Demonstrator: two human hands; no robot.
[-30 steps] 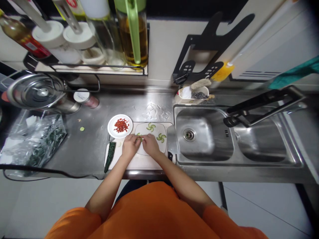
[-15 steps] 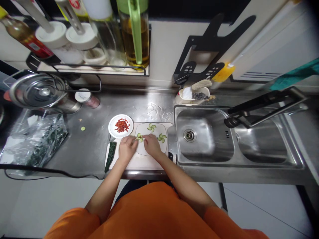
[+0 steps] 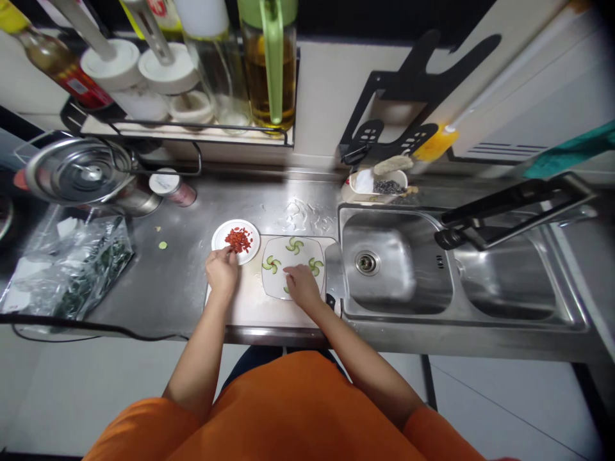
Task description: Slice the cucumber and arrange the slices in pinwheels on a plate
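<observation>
My left hand is at the near-left rim of a round white plate, fingertips pinched beside a pile of goji berries. Whatever is in the pinch is too small to make out. Over a squarish plate hovers my right hand, thumb and forefinger close together, the other fingers curled; I cannot make out anything between them. On that plate lie green cucumber slices in pinwheels: one at the left with a red centre, one at the back, one at the right. More green shows near my right hand.
Under the squarish plate is a white cutting board; a cleaver lies at its right. A double sink is farther right. Leftward are a cucumber end piece, a plastic bag of greens and a lidded pot.
My left hand has moved left, from the squarish plate to the goji berries. My right hand has drawn back slightly rightward from the left pinwheel. My left forearm now covers the cucumber piece.
</observation>
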